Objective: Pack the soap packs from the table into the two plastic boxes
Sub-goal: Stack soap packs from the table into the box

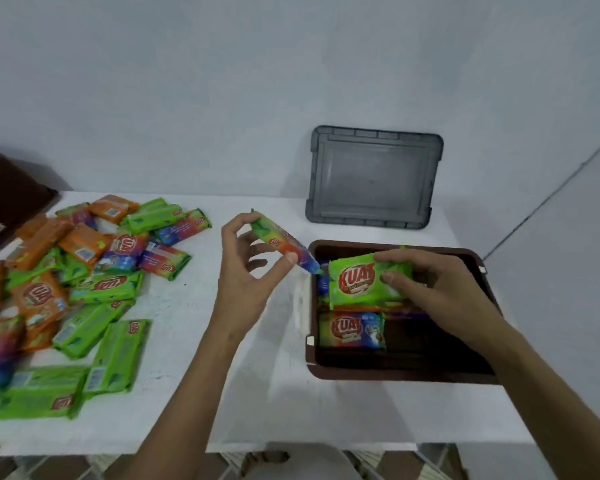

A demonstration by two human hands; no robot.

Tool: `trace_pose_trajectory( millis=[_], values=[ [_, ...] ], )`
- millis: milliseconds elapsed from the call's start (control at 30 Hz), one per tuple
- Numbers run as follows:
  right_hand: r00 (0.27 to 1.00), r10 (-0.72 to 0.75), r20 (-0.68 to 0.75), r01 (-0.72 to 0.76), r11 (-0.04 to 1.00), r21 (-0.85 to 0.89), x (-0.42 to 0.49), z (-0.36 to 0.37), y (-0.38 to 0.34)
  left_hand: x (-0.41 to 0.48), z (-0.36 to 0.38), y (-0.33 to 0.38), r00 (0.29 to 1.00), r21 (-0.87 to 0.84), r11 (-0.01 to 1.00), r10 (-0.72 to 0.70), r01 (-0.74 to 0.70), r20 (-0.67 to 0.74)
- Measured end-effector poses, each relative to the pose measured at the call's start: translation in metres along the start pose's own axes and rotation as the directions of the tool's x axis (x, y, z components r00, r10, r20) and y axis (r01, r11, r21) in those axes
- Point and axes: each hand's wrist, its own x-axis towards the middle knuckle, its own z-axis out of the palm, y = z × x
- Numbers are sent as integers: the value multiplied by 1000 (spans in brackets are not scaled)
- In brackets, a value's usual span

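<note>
2 hands are busy. The right hand [426, 282] grips a green pack [357, 282] over the brown box [395, 374]. It is best to lay it flat next to the blue pack [350, 329] lying inside. The left hand [246, 268] pinches a colourful pack [281, 242] at the box's left edge. Let it wait.

The surface [250, 375] is white, the open box [395, 374] dark brown, the lid [373, 178] grey. The heap of packs [66, 289] mixes bright green, orange and blue-red; the lifted pack [281, 242] runs green to orange to blue, the green pack [357, 282] bears red lettering
</note>
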Motion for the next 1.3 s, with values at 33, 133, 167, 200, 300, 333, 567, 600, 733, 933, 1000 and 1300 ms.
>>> trace_pose_trajectory(
  millis=[33, 133, 167, 200, 300, 333, 567, 600, 733, 933, 1000, 1300],
  values=[
    [1000, 23, 17, -23, 1000, 7, -6, -5, 4, -3, 6, 0, 1000, -62, 998, -21, 21, 0],
    [996, 69, 65, -66, 996, -52, -14, -12, 21, -14, 20, -2, 995, -181, 979, -100, 97, -8],
    [993, 85, 86, -80, 995, -58, -14, -11, 26, -17, 24, -4, 992, -199, 973, -122, 117, -14],
    [988, 103, 113, -97, 994, -55, -14, -9, 32, -20, 27, -6, 990, -210, 968, -142, 135, -17],
    [954, 179, 241, -185, 983, 2, -11, 1, 45, -27, 35, -15, 980, -205, 960, -199, 193, -9],
    [933, 210, 292, -226, 974, 23, -8, 4, 49, -29, 36, -17, 977, -194, 959, -213, 207, -9],
    [898, 338, 283, -285, 935, -211, 7, 17, 74, -29, 38, -20, 968, -172, 954, -251, 246, -7],
    [906, 326, 269, -254, 928, -271, 8, 19, 75, -29, 38, -21, 968, -171, 954, -252, 248, -4],
    [943, 208, 259, -32, 832, -553, 9, 25, 72, -30, 40, -20, 970, -144, 960, -243, 240, -5],
    [973, 84, 215, 84, 739, -668, 2, 21, 66, -30, 38, -16, 972, -101, 967, -235, 235, 13],
    [993, -43, 107, 100, 780, -617, 1, 22, 61, -30, 38, -15, 974, -100, 969, -225, 226, 21],
    [944, 218, 247, -322, 763, 560, 5, 22, 19, -37, 48, -5, 971, -70, 977, -189, 201, 148]
  ],
)
